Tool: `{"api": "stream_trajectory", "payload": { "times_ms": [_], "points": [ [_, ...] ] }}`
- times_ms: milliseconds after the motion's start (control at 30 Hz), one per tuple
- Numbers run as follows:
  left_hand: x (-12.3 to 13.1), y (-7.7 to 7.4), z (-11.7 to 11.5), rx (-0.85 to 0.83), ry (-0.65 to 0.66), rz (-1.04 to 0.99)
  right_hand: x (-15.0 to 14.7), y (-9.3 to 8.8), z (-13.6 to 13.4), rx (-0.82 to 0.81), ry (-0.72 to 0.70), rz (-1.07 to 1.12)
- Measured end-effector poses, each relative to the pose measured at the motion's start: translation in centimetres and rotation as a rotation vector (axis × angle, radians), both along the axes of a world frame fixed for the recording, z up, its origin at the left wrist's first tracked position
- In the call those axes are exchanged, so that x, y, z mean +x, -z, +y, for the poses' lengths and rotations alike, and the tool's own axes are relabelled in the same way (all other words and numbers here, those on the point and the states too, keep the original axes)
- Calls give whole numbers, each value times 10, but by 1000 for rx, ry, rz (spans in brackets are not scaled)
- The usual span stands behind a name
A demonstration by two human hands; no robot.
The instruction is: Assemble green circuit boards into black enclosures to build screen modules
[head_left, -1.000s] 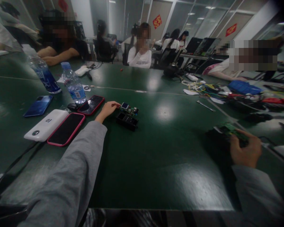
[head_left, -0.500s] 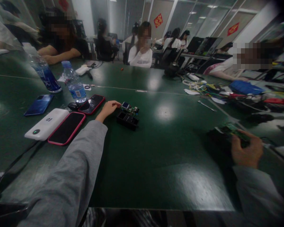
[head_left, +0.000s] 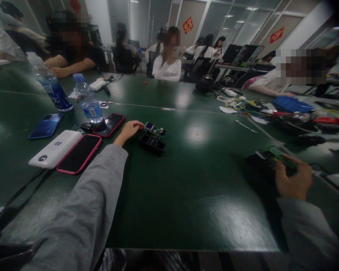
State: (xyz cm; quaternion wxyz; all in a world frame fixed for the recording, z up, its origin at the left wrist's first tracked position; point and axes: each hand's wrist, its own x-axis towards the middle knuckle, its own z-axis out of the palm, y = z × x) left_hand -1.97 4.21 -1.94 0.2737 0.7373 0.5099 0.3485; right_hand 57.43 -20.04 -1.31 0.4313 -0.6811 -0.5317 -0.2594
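Note:
Near the middle of the green table, a circuit board with a small screen [head_left: 154, 129] lies just behind a black casing [head_left: 151, 144]. My left hand [head_left: 129, 131] touches the left end of this board with its fingertips, the fingers close together. Over at the right, my right hand [head_left: 295, 177] grips a second green circuit board [head_left: 275, 154] between thumb and fingers. A dark object [head_left: 260, 163] sits under and beside that board; its shape is blurred.
On the left are a white power bank [head_left: 55, 148], two red-edged phones [head_left: 79, 154], a blue phone [head_left: 46, 125] and two bottles [head_left: 90, 103]. A wrench [head_left: 245, 127] and tangled cables [head_left: 243, 103] lie at the back right. Several people sit beyond.

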Motion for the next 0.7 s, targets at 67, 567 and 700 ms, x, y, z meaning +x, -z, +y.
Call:
{"api": "stream_trajectory", "payload": {
  "times_ms": [67, 567, 700],
  "points": [
    [0, -1, 0, -10, -7, 7, 1, 0, 0, 0, 0, -7],
    [1, 1, 2, -12, -19, 18, 3, 3, 0, -10, 18, 18],
    [1, 1, 3, -14, -30, 24, 2, 2, 0, -5, 14, 19]
  ]
}}
